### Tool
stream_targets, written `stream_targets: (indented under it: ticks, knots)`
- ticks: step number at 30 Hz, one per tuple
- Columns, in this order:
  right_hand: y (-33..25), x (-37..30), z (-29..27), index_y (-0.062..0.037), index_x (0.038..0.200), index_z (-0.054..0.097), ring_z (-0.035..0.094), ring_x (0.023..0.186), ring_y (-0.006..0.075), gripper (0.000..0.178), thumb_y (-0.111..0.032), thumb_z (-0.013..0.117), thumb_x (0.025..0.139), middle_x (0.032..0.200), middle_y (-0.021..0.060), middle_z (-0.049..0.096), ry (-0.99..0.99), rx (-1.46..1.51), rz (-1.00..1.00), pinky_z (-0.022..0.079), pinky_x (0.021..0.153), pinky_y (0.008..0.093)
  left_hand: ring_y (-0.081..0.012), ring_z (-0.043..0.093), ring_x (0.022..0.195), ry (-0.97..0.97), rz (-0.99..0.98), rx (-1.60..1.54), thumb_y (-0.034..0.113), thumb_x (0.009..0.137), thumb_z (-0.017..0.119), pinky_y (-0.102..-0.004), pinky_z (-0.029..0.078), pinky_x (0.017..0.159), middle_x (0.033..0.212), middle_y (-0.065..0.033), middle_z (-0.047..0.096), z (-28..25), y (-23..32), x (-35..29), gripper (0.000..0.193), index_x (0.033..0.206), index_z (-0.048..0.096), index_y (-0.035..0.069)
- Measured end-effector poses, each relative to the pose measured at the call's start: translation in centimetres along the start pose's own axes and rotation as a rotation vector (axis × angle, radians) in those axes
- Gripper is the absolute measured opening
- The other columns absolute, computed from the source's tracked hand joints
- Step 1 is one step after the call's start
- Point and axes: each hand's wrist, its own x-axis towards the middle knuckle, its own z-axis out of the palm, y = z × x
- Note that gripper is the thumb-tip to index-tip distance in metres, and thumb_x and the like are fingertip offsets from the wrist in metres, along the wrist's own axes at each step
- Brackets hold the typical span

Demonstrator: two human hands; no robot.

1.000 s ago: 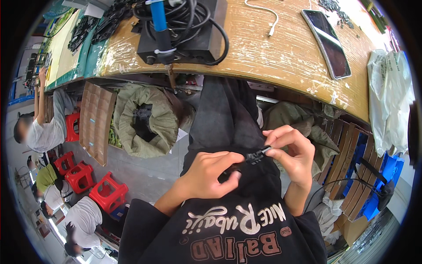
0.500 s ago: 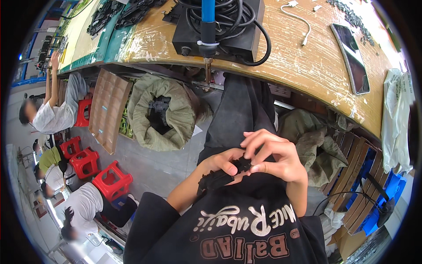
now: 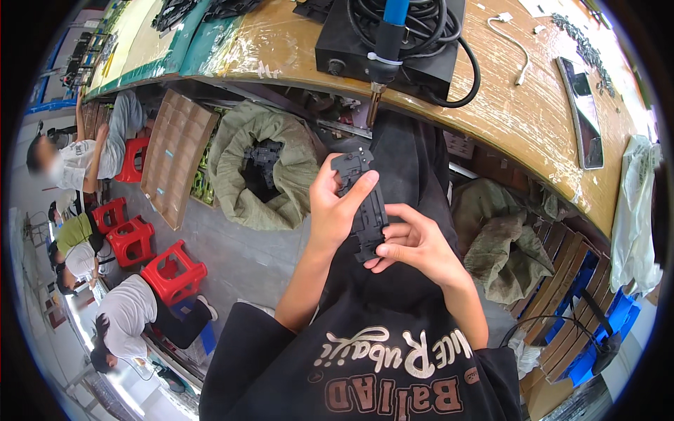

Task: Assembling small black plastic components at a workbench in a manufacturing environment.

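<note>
A long black molded plastic part [image 3: 366, 219] is held above my lap, its upper end tilted toward the table. My left hand [image 3: 331, 203] is closed around its upper half, thumb lying across the face. At the lower end, my right hand [image 3: 425, 247] has thumb and fingers closed on the part's edge. Its fingertips are partly hidden behind the part. Beyond my hands to the left, an olive cloth sack [image 3: 228, 200] stands open with several similar black plastic parts [image 3: 265, 163] inside.
Over the table edge hangs a blue-handled tool [image 3: 386, 52] with a metal tip, beside a black box [image 3: 337, 59] with coiled cable. A phone [image 3: 583, 116] and white cable [image 3: 516, 45] lie on the wooden table [image 3: 505, 105]. Red stools [image 3: 174, 270] and other people are at left.
Both hands have moved away from my body. The black part, earlier low and nearly flat near my shirt, now stands lengthwise with my left hand around its upper half. My view has shifted slightly.
</note>
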Motion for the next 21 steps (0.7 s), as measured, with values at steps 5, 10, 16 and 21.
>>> stream_targets:
  ticks: [5,10,16,21]
  knots:
    - [-0.4,0.4,0.9,0.004,0.114,0.035,0.062,0.07,0.0254,0.042,0.005,0.056,0.077,0.079,0.0119,0.057,0.09,0.061,-0.093,0.053,0.062,0.0319,-0.0028,0.048,0.064,-0.009,0.06,0.03,0.008,0.076,0.063,-0.0179,0.039,0.057,0.073,0.0015,0.053,0.2,0.5,1.1,0.019,0.088,0.05,0.003]
    - [-0.9,0.2,1.1,0.0043,0.112,0.036,0.062,0.069,0.0252,0.04,0.006,0.055,0.077,0.079,0.0121,0.057,0.094,0.069,-0.125,0.053,0.061,0.0315,-0.0033,0.048,0.063,-0.009,0.053,0.027,0.008,0.075,0.064,-0.018,0.039,0.057,0.073,0.0011,0.053,0.7,1.1,1.4,0.019,0.087,0.05,0.002]
    - [-1.1,-0.1,1.1,0.0042,0.112,0.036,0.062,0.069,0.0248,0.04,0.006,0.055,0.077,0.08,0.0135,0.058,0.091,0.067,-0.153,0.053,0.061,0.0309,-0.0039,0.048,0.065,-0.016,0.051,0.025,0.008,0.075,0.064,-0.0189,0.039,0.058,0.074,0.0005,0.054,1.1,1.5,1.3,0.02,0.088,0.051,0.002]
    - [-1.2,-0.1,1.2,0.0043,0.112,0.036,0.062,0.069,0.0245,0.04,0.006,0.055,0.077,0.08,0.0146,0.058,0.08,0.061,-0.166,0.052,0.06,0.0307,-0.0038,0.048,0.065,-0.004,0.045,0.013,0.007,0.075,0.063,-0.0185,0.039,0.058,0.075,0.0005,0.054,1.1,1.5,1.3,0.019,0.088,0.051,0.002]
